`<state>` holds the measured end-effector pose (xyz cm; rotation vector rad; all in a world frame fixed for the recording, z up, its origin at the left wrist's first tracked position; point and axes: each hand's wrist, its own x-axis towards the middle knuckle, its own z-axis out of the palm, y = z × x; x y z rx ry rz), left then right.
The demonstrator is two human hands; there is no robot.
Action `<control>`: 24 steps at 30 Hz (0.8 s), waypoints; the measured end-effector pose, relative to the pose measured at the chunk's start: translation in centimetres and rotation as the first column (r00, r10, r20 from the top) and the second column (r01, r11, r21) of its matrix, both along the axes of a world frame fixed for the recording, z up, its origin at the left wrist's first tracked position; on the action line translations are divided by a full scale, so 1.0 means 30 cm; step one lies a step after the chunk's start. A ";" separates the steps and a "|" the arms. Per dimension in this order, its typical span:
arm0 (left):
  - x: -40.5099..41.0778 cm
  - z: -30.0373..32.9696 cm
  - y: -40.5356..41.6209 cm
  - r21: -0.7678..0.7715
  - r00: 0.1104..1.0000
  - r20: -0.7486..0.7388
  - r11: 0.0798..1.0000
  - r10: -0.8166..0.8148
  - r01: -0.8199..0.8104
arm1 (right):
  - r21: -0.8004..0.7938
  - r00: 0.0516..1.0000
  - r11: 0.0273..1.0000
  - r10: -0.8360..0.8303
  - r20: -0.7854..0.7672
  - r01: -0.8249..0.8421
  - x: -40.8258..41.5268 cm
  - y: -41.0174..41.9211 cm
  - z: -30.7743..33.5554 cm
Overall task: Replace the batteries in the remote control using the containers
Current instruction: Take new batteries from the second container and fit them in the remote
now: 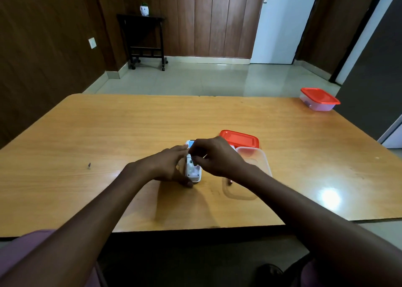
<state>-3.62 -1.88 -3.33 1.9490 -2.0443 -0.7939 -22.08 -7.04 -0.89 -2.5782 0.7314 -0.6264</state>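
White plastic remote control (192, 168) is on the wooden table (108, 134), back side up I think. My left hand (167, 167) wraps around its left edge to steady it, and my right hand (215, 156) pinches down over the battery bay; can't tell if a cell is in those fingers. Just right of that grip sits the clear open plastic container (258, 158) with one small battery (229, 182) inside, its red lid (239, 138) behind. Looks like mid-swap; next I'd need to seat a cell with polarity right.

Glossy wooden table (130, 134); clear plastic container (260, 158)
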 end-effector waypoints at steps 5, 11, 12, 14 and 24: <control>0.001 0.001 -0.002 -0.009 0.999 0.052 1.000 -0.015 0.015 | -0.209 0.936 0.944 0.189 -0.295 -0.256 0.011 0.011 0.019; -0.005 0.004 -0.005 0.046 0.995 0.100 0.998 0.032 -0.036 | -0.221 0.838 0.938 0.115 -0.533 -0.269 0.024 0.024 0.019; -0.008 0.006 -0.003 0.043 0.995 0.095 0.998 0.032 -0.036 | -0.218 0.830 0.942 0.097 -0.549 -0.255 0.027 0.024 0.020; -0.012 0.011 0.003 0.038 0.996 0.087 0.999 0.031 -0.035 | -0.239 0.831 0.949 0.038 -0.554 -0.203 0.029 0.019 0.023; -0.012 0.010 0.010 0.023 0.993 0.113 0.999 0.028 -0.030 | -0.129 0.855 0.982 0.053 -0.515 -0.139 0.026 -0.020 0.054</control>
